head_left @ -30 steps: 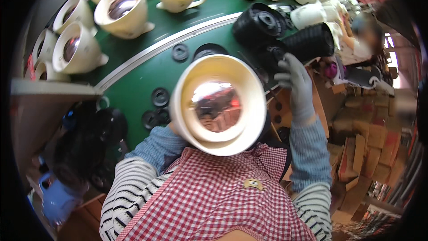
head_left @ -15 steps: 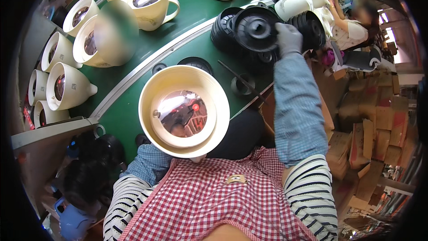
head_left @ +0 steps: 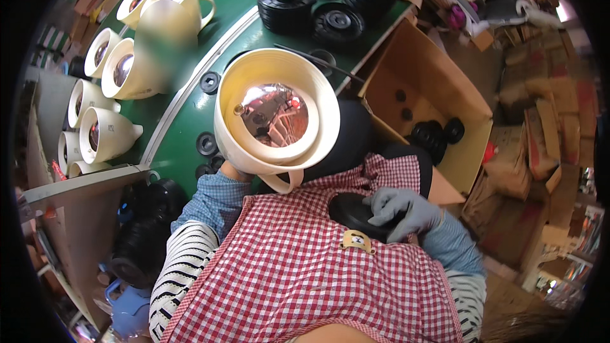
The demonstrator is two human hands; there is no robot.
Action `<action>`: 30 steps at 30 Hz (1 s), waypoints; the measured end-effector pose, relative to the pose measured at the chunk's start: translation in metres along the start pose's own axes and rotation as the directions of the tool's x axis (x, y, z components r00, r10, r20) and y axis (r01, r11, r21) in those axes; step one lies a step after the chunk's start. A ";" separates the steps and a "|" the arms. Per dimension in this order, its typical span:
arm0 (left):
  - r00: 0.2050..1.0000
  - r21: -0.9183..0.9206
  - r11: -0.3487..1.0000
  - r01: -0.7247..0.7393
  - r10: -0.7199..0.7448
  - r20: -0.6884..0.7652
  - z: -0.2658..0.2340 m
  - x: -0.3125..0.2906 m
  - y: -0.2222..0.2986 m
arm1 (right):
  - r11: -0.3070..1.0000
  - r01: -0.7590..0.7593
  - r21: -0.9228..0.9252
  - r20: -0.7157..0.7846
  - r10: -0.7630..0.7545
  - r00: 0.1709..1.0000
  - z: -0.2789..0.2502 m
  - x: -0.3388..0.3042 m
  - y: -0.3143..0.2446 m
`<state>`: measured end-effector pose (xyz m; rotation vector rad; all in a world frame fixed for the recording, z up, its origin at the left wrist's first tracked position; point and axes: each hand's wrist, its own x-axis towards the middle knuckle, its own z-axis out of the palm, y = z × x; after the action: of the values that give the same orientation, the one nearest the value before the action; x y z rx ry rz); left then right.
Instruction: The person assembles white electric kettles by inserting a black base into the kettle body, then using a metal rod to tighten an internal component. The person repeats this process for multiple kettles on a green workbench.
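Note:
A cream kettle body [head_left: 229,136] with a shiny metal plate inside is tilted open side up in front of me, its handle at the lower side. My left hand [head_left: 234,171] holds it from behind and below; the fingers are hidden by the shell. My right hand [head_left: 405,212], in a grey glove, grips a round black plastic base [head_left: 348,211] close against the red checked apron. Its thumb and fingers lie over the disc's right side. The base is apart from the kettle body.
Stacked black bases [head_left: 287,3] stand on the green table [head_left: 184,136]. Small black rings [head_left: 207,144] lie beside the kettle body. More cream kettle bodies [head_left: 105,136] line the far left, beyond a metal rail. An open cardboard box [head_left: 460,105] holding black parts stands at right.
My right hand has come down from the black stacks to the apron with a black base. The kettle body has turned, bringing its handle into sight. The whole view has shifted.

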<state>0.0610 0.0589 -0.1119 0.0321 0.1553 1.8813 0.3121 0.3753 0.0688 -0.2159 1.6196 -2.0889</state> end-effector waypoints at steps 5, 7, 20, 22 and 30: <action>0.999 0.019 0.999 0.041 -0.042 0.011 0.007 0.013 -0.011 | 0.754 -0.066 -0.653 -0.111 -0.009 0.994 0.026 0.001 -0.010; 0.998 0.031 0.998 0.060 -0.061 0.015 0.010 0.019 -0.017 | 0.743 -0.152 -0.652 -0.047 0.161 0.986 0.024 -0.004 -0.003; 0.984 0.099 0.986 0.135 -0.145 0.107 0.026 0.043 -0.021 | 0.677 0.679 -0.284 -0.418 -0.725 0.548 0.003 -0.032 -0.002; 0.980 0.103 0.982 0.157 -0.168 0.105 0.029 0.046 -0.023 | 0.605 0.656 -0.452 -0.302 -0.795 0.525 0.003 -0.014 -0.015; 0.974 0.014 0.976 0.219 -0.218 -0.061 0.007 0.059 -0.036 | 0.496 0.525 -0.691 -0.245 -0.845 0.475 -0.006 0.017 0.012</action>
<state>0.0776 0.1267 -0.1127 -0.0261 0.2104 1.6614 0.2980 0.3699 0.0529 -0.6267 2.9154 -2.3403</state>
